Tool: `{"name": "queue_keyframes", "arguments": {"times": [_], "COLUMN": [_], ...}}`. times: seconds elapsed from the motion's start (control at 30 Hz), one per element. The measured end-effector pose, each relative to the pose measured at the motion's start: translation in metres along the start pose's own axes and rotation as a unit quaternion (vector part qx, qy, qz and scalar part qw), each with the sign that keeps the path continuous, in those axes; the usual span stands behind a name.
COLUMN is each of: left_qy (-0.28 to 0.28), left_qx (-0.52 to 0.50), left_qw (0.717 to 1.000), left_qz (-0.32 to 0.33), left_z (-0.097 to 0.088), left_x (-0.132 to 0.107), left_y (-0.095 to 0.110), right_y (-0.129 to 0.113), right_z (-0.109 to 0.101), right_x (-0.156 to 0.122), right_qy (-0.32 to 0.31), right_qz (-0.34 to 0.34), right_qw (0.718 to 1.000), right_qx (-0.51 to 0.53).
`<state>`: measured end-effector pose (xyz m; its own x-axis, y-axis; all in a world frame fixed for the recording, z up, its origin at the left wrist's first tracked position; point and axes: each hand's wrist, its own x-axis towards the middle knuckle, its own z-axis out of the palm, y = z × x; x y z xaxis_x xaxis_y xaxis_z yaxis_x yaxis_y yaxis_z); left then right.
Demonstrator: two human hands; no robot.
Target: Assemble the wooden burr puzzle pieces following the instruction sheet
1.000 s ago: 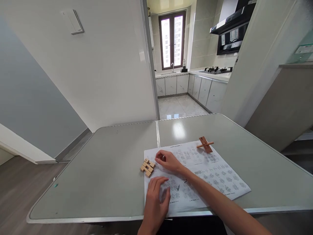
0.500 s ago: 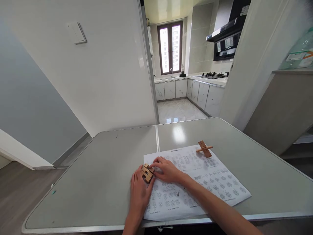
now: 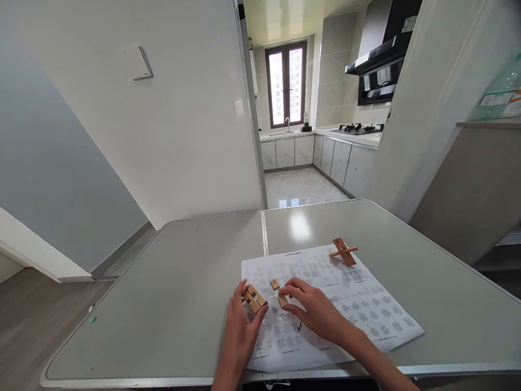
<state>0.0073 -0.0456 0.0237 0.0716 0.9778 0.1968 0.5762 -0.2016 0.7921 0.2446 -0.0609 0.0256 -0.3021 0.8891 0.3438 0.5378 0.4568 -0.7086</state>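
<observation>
So my left hand (image 3: 239,332) has the notched wooden block (image 3: 254,298) clamped between thumb and fingertips, right over the left edge of the printed sheet (image 3: 358,309). The block's long axis runs on a diagonal, one end aimed away from me and off the sheet's left side, the other end back toward the sheet's middle. It's pale bare wood, squared off, with a slot cut through it. My fingers cover its underside, so I can't say how many notches it really has.

My right hand (image 3: 315,312) is over the middle of the sheet, thumb and forefinger pinched on a small wooden piece (image 3: 282,301), a stubby little brick just beside the block but not touching it. Another loose cube (image 3: 275,284) lies on the sheet a bit farther from me. Out on the sheet's far right corner sits a wooden cross (image 3: 344,251), a darker flat bar with a thin stick through it.

The sheet is white paper with rows of tiny diagrams, way too small to read. It lies flat on the smooth grey table (image 3: 163,282), and both my forearms get cut off at the bottom of the view.
</observation>
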Motion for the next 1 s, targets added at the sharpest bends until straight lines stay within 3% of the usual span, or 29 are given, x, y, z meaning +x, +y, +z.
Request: {"name": "queue_keyframes", "arguments": {"times": [0.17, 0.37, 0.63, 1.0], "left_qy": [-0.099, -0.166, -0.168, -0.142], "left_qx": [-0.028, -0.027, -0.038, -0.024], "left_qw": [0.993, 0.983, 0.982, 0.987], "left_qz": [0.052, 0.080, 0.074, 0.064], "left_z": [0.019, 0.030, 0.030, 0.026], "left_x": [-0.014, -0.022, -0.022, -0.022], "left_y": [0.016, 0.019, 0.016, 0.017], "right_y": [-0.003, 0.002, 0.010, 0.009], "right_z": [-0.009, -0.007, 0.001, -0.001], "right_x": [-0.040, -0.052, -0.057, -0.057], "right_qy": [0.043, 0.056, 0.078, 0.063], "right_qz": [0.086, 0.105, 0.094, 0.109], "right_qw": [0.995, 0.993, 0.992, 0.992], "right_qx": [-0.010, -0.020, -0.010, -0.005]}}
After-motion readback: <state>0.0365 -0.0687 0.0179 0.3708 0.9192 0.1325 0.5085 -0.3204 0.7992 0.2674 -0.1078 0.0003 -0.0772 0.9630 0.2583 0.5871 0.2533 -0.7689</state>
